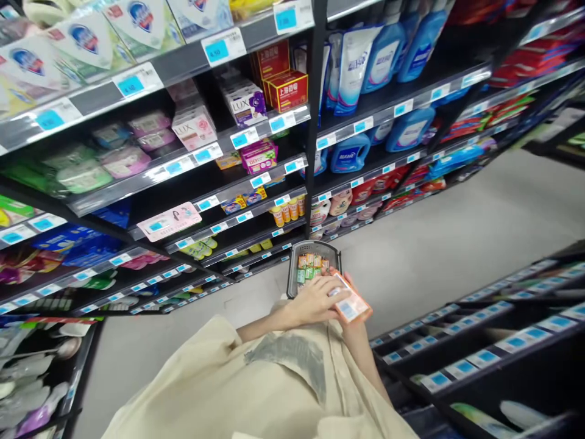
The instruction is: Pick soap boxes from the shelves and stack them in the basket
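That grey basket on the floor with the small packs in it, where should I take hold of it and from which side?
Grip the basket by its rim, coming straight down from above. It sits upright on the floor with its open top facing up, and no handle shows. The near edge is covered by the left hand and the orange pack, so the far rim toward the shelves is probably the freer spot.

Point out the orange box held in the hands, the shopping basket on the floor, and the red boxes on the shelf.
orange box (351, 303), head view, on its pale front face.
shopping basket (315, 247), head view, on its far rim.
red boxes (289, 90), head view, on the front face of the nearest box.
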`<control>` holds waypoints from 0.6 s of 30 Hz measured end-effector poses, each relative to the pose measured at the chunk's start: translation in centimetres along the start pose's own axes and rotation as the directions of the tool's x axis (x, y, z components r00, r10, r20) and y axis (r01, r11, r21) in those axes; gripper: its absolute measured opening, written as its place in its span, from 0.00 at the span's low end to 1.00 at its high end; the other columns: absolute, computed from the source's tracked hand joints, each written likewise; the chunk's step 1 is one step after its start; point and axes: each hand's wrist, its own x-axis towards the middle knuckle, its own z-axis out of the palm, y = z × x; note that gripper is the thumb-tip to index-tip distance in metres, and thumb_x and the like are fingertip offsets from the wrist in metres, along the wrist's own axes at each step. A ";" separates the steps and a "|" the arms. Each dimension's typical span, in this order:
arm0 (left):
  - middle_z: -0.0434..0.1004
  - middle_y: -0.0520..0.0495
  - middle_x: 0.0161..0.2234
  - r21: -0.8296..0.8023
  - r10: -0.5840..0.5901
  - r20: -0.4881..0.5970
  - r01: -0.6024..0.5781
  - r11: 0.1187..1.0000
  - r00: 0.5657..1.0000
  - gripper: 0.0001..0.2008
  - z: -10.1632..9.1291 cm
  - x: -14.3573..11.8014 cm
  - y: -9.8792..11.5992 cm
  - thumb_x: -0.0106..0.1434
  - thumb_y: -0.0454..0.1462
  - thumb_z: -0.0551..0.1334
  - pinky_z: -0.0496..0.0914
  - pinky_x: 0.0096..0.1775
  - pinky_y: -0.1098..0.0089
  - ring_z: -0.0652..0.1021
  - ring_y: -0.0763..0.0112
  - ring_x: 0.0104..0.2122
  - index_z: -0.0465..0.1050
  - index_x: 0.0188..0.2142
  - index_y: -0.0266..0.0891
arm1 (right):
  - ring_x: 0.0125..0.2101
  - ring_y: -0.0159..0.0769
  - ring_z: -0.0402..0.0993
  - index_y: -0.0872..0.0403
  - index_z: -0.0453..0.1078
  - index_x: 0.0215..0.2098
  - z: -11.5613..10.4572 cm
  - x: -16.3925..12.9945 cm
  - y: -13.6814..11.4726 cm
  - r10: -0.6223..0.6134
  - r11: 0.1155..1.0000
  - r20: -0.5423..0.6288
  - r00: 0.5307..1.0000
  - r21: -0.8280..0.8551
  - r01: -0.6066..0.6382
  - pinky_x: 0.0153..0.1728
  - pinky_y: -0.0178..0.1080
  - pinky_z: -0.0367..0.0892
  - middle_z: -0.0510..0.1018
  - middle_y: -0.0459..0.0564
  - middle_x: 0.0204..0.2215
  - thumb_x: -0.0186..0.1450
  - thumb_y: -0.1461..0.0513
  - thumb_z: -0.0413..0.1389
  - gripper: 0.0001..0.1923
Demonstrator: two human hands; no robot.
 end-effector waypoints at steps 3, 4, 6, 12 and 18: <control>0.74 0.34 0.61 -0.109 -0.111 -0.088 0.101 0.989 0.990 0.31 0.2 -0.3 -0.3 0.70 0.53 0.64 0.68 0.63 0.52 0.74 0.51 0.62 0.69 0.66 0.40 | 0.55 0.47 0.79 0.45 0.80 0.42 -1.2 0.4 0.8 0.045 0.999 -0.070 0.997 0.030 -0.043 0.57 0.48 0.77 0.86 0.48 0.45 0.65 0.44 0.64 0.17; 0.73 0.33 0.61 -0.167 -0.150 -0.139 0.126 0.978 0.979 0.32 0.3 -0.4 -0.3 0.71 0.54 0.62 0.69 0.63 0.52 0.74 0.51 0.61 0.68 0.67 0.40 | 0.55 0.46 0.79 0.45 0.80 0.41 -1.6 0.5 1.0 0.041 0.999 -0.106 0.994 0.039 -0.038 0.57 0.47 0.77 0.86 0.47 0.43 0.63 0.43 0.65 0.17; 0.73 0.32 0.60 -0.306 -0.231 -0.255 0.148 0.941 0.939 0.33 0.4 -0.5 -0.5 0.73 0.57 0.57 0.70 0.62 0.52 0.74 0.51 0.60 0.66 0.67 0.38 | 0.56 0.45 0.79 0.44 0.80 0.41 -2.1 0.7 1.6 0.029 0.999 -0.147 0.989 0.048 -0.022 0.58 0.46 0.77 0.87 0.45 0.44 0.61 0.42 0.67 0.19; 0.78 0.37 0.51 -0.695 -0.601 -0.350 0.231 0.681 0.718 0.29 0.3 -0.2 -1.0 0.76 0.57 0.50 0.73 0.56 0.53 0.78 0.54 0.51 0.73 0.58 0.40 | 0.57 0.46 0.78 0.45 0.78 0.54 -2.0 1.3 2.4 -0.020 0.999 -0.012 1.000 -0.050 0.019 0.55 0.49 0.78 0.83 0.49 0.55 0.62 0.47 0.69 0.25; 0.81 0.41 0.50 -0.969 -0.853 -0.169 0.073 0.235 0.494 0.29 -0.7 -0.4 -3.9 0.64 0.59 0.65 0.76 0.48 0.61 0.81 0.58 0.48 0.72 0.55 0.43 | 0.49 0.39 0.82 0.42 0.78 0.49 -2.2 1.5 2.4 -0.136 0.984 -0.122 0.983 -0.129 0.120 0.39 0.38 0.80 0.85 0.44 0.51 0.59 0.51 0.74 0.21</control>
